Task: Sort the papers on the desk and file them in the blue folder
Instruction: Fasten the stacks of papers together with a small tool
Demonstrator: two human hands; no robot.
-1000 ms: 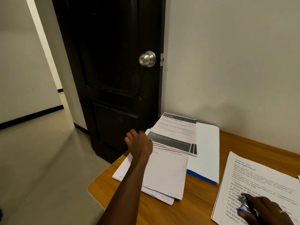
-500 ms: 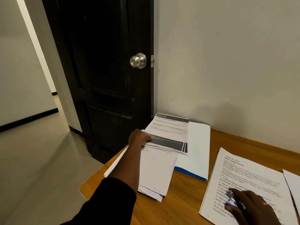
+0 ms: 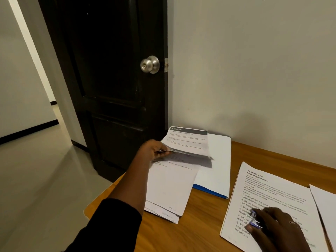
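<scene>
A loose stack of white papers (image 3: 171, 186) lies at the desk's left corner, overlapping the blue folder (image 3: 212, 192), of which only a blue edge shows under white sheets. My left hand (image 3: 152, 150) pinches the left edge of a sheet with a dark band (image 3: 190, 158), lifted and blurred above the stack. A sheet headed KITCHEN (image 3: 187, 139) lies behind it. My right hand (image 3: 274, 228) rests on a printed task sheet (image 3: 269, 193) at the lower right, gripping a small shiny purple object (image 3: 254, 220).
The wooden desk (image 3: 200, 224) ends at a rounded left corner. A dark door (image 3: 109, 79) with a metal knob (image 3: 150, 64) stands just behind the papers, beside a plain wall. Another white sheet (image 3: 325, 206) lies at the far right.
My left hand moved from resting on the stack to its left edge and now pinches and lifts the dark-banded sheet. The right hand stays on the task sheet.
</scene>
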